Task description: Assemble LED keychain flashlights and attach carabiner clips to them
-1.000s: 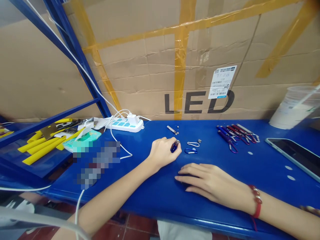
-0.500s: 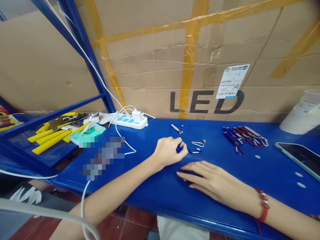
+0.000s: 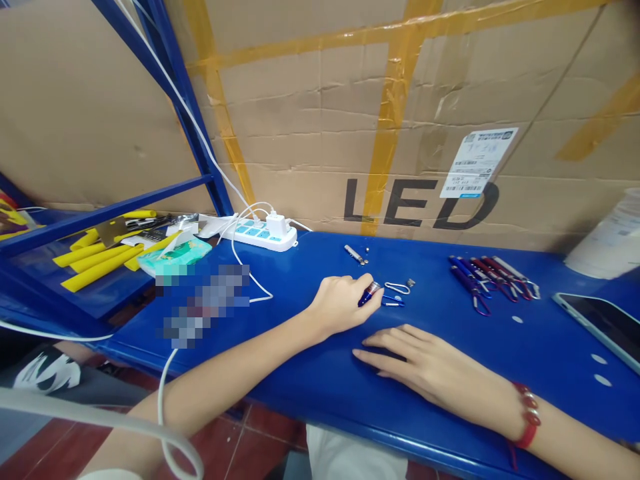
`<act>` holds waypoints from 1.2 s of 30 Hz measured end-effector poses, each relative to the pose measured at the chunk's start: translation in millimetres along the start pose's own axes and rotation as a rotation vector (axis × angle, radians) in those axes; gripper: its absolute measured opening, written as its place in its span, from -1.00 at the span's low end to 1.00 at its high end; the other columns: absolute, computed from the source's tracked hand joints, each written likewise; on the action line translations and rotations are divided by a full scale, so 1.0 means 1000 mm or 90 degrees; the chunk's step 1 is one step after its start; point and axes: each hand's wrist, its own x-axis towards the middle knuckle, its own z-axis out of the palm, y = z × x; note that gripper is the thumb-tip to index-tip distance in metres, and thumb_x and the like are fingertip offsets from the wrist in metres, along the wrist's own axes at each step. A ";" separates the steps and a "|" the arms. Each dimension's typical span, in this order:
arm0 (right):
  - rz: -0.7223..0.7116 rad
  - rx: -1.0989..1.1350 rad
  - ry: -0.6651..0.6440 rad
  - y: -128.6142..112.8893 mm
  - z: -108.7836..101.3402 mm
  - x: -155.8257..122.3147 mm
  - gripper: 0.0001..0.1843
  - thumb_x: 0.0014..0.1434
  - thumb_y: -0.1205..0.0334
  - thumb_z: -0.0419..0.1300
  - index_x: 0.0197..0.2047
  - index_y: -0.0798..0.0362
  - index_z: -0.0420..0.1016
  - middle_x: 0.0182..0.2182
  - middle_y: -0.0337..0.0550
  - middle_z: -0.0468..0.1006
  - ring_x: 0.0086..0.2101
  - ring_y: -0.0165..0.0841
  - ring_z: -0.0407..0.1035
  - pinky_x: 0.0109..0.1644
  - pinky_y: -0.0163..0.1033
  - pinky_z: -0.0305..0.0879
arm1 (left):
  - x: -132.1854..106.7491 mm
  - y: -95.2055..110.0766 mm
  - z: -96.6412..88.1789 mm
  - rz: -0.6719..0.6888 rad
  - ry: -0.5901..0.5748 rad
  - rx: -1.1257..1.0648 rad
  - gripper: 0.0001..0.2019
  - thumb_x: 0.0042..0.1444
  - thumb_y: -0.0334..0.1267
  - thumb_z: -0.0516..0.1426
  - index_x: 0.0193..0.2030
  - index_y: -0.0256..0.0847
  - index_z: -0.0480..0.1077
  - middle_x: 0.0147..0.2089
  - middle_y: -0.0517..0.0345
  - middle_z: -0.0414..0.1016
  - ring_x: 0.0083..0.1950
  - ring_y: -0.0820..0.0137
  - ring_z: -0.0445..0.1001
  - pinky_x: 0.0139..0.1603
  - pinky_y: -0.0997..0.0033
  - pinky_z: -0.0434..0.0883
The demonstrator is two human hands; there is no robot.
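Note:
My left hand [image 3: 341,305] rests on the blue table [image 3: 310,373], fingers curled round a small blue keychain flashlight [image 3: 369,293] whose silver tip points right. Just beyond that tip lie a blue carabiner [image 3: 393,301] and a silver carabiner [image 3: 398,288]. My right hand [image 3: 425,363] lies flat on the table in front of them, fingers stretched to the left, holding nothing. A red bead bracelet [image 3: 527,413] circles that wrist. A silver flashlight body [image 3: 354,253] lies farther back.
A bunch of blue and red keychain flashlights [image 3: 487,277] lies at the right, a phone [image 3: 600,323] beyond them, a plastic cup [image 3: 607,240] at the far right. A white power strip [image 3: 263,235] with cables sits at the back left. Yellow tubes [image 3: 95,263] fill the left shelf. Cardboard boxes [image 3: 400,133] wall the back.
My left hand has slid slightly right with the blue flashlight, its tip now close to the carabiners. The right hand stays flat. The view has shifted a little to the left.

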 end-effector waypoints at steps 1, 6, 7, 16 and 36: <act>0.001 0.000 0.002 0.000 0.000 0.000 -0.62 0.29 0.26 -0.10 0.13 -0.02 0.28 -0.08 -0.11 0.47 -0.12 -0.31 0.37 -0.09 -0.16 0.35 | 0.000 0.000 -0.001 0.000 -0.009 -0.002 -0.70 0.22 -0.12 -0.12 -0.35 -0.22 0.31 -0.50 0.14 0.48 -0.45 0.36 0.49 -0.50 0.51 0.25; 0.016 0.007 0.002 -0.002 -0.003 0.002 -0.61 0.27 0.19 -0.07 0.14 0.02 0.26 -0.12 -0.08 0.49 -0.16 -0.30 0.40 -0.13 -0.15 0.39 | 0.000 -0.001 -0.003 0.009 -0.052 -0.029 -0.71 0.27 -0.12 -0.19 -0.19 -0.20 0.26 -0.39 0.16 0.53 -0.34 0.36 0.52 -0.43 0.52 0.29; 0.015 0.011 0.004 -0.002 -0.003 0.001 -0.61 0.28 0.19 -0.08 0.14 0.03 0.27 -0.12 -0.08 0.49 -0.16 -0.31 0.40 -0.13 -0.16 0.40 | 0.000 -0.001 -0.003 0.008 -0.058 -0.032 -0.71 0.27 -0.12 -0.19 -0.17 -0.20 0.26 -0.37 0.16 0.54 -0.33 0.36 0.53 -0.43 0.53 0.29; -0.008 0.026 0.077 -0.004 -0.004 -0.001 -0.62 0.32 0.25 -0.17 0.03 0.05 0.39 -0.15 -0.11 0.54 -0.17 -0.38 0.45 -0.13 -0.28 0.43 | -0.001 0.004 -0.007 0.020 -0.044 -0.067 -0.75 0.25 -0.11 -0.12 -0.19 -0.17 0.28 -0.35 0.22 0.54 -0.33 0.41 0.53 -0.46 0.56 0.26; 0.000 0.023 0.133 -0.002 -0.008 -0.005 -0.50 0.34 0.25 -0.29 -0.11 -0.06 0.49 -0.16 -0.24 0.56 -0.34 -0.51 0.50 -0.51 -0.45 0.35 | -0.003 0.004 -0.009 0.034 -0.054 -0.056 -0.72 0.24 -0.07 -0.12 -0.21 -0.15 0.31 -0.34 0.25 0.55 -0.32 0.42 0.53 -0.51 0.55 0.21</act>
